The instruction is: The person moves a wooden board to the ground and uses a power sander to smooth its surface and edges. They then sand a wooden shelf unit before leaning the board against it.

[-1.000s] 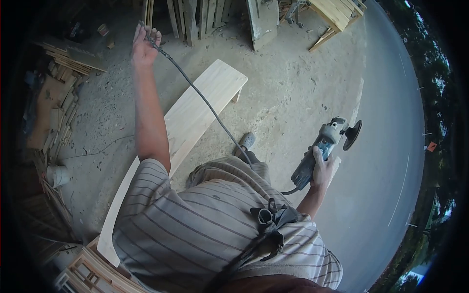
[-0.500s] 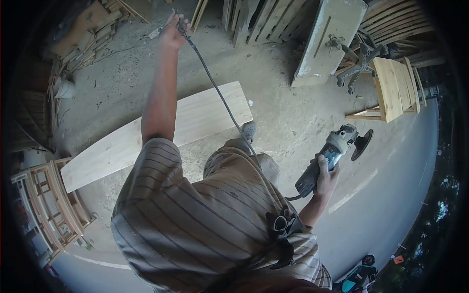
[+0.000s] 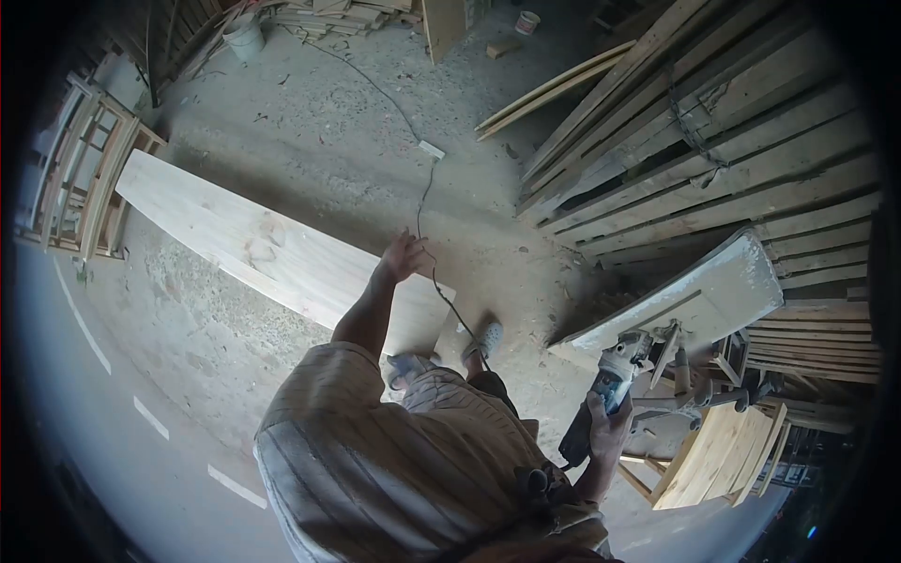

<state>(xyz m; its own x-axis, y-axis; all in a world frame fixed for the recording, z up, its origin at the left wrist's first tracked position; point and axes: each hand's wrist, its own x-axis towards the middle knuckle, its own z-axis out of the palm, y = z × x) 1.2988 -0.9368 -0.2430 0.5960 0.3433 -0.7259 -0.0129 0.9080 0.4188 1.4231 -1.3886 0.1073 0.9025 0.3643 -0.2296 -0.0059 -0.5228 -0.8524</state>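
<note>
My right hand (image 3: 608, 430) grips the body of a grey angle grinder (image 3: 612, 375) at my right side, its disc end pointing away from me. My left hand (image 3: 404, 255) is stretched forward and holds the grinder's black power cord (image 3: 441, 286), which runs from my body past the hand to a white plug block (image 3: 432, 149) on the ground. Below my left arm lies a long pale wooden board (image 3: 244, 246) on the sandy concrete. My two feet (image 3: 483, 340) stand at the board's near end.
Stacked wooden slats and pallets (image 3: 713, 159) lean at the right. A small wooden table (image 3: 715, 458) stands beside my right hand, next to a whitish panel (image 3: 694, 300). Wooden frames (image 3: 89, 178) stand at the left by a road with white dashes. A white bucket (image 3: 246, 38) sits far back.
My view has swung round, so the board now lies to the left and the slat stacks to the right. My left arm has lowered, still holding the cord. The grinder stays in my right hand.
</note>
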